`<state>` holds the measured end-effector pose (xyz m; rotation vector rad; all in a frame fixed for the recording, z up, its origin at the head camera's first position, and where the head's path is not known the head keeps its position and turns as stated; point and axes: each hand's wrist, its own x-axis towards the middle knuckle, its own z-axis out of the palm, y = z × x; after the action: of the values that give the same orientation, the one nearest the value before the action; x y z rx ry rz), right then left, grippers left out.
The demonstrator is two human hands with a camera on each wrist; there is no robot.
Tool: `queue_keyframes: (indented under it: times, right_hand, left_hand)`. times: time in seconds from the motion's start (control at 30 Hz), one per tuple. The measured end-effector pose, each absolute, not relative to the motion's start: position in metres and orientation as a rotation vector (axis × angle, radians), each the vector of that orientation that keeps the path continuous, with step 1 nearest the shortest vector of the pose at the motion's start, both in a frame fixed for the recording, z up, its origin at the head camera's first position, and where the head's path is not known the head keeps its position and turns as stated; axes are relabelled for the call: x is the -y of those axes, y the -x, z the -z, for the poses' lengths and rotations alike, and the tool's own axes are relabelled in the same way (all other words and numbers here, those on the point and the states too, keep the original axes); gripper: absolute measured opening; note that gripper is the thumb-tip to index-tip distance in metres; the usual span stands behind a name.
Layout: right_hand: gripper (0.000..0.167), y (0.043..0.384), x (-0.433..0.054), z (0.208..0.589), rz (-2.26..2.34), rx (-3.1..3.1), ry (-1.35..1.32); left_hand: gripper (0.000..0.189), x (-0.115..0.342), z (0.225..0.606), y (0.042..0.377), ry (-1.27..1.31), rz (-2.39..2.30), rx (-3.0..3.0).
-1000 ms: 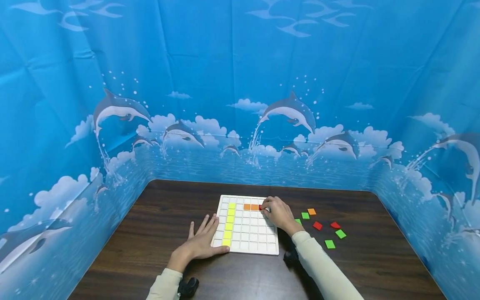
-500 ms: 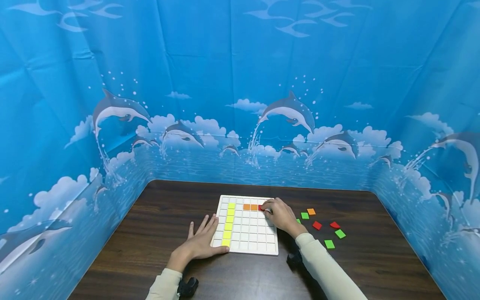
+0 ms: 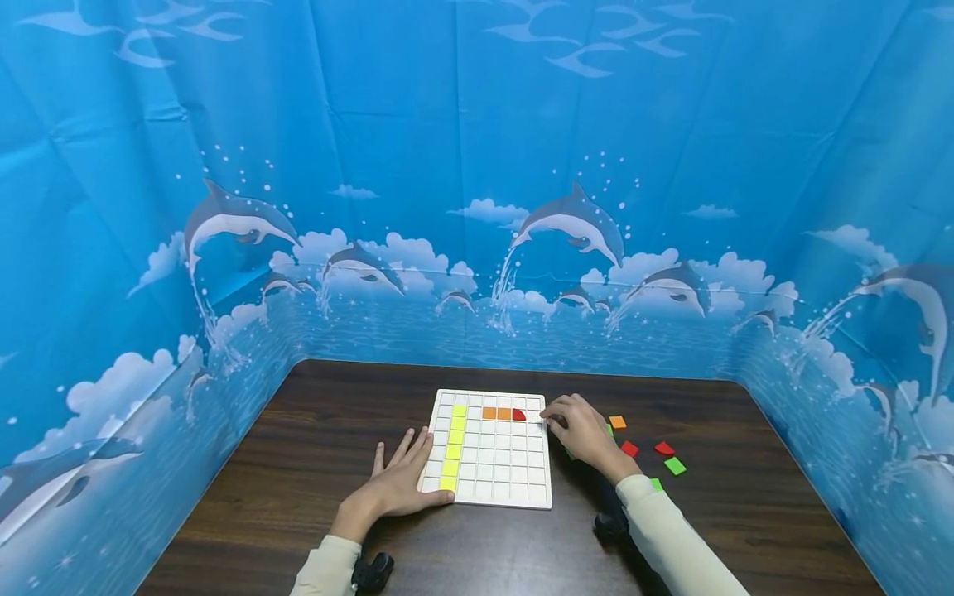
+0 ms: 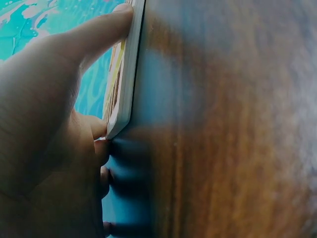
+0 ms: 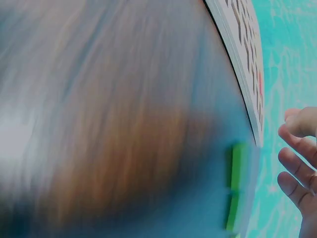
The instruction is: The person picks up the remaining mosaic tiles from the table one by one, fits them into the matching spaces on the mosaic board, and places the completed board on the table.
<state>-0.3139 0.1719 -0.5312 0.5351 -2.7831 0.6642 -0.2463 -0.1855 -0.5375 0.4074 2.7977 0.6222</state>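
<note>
A white gridded board (image 3: 507, 476) lies on the dark wooden table. My left hand (image 3: 398, 483) rests at its left side with fingers spread, the thumb on the near edge. The left wrist view shows the thumb (image 4: 106, 29) against the board's rim. In the grid, a column of yellow squares (image 3: 453, 451) runs down the left. Near the top, two orange squares (image 3: 497, 413) lie in a row with a red round-sided tile (image 3: 518, 415) beside them. My right hand (image 3: 585, 432) hovers at the board's right edge, fingers loosely bent, holding nothing visible.
Right of the board lie loose tiles: an orange square (image 3: 618, 422), a red round-sided tile (image 3: 664, 449), a red tile (image 3: 629, 448) and several green squares (image 3: 675, 466), some partly behind the right hand and arm. A blue dolphin-print curtain (image 3: 462, 207) surrounds the table (image 3: 335, 397).
My right hand has let go of the red round-sided tile, leaving it in the row beside the orange squares, and has moved right to the board's edge. The left hand stays put.
</note>
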Motion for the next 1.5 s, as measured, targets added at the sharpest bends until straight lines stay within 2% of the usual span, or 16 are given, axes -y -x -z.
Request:
queue_keyframes:
  times: [0.5,0.77,1.1,1.5]
  right_hand:
    - [0.017,0.301,-0.248,0.522,-0.705,2.691,-0.417]
    - [0.019,0.302,-0.283,0.53,-0.686,2.796,-0.281]
    - [0.026,0.303,-0.293,0.541,-0.623,2.922,-0.276]
    - [0.012,0.299,-0.294,0.545,-0.554,2.882,-0.294]
  left_hand:
    - [0.123,0.185,0.54,0.248,-0.406,-0.623,-2.791]
    - [0.123,0.185,0.539,0.245,-0.408,-0.63,-2.783]
    - [0.126,0.187,0.544,0.25,-0.402,-0.673,-2.782]
    - [0.12,0.184,0.534,0.244,-0.387,-0.61,-2.783]
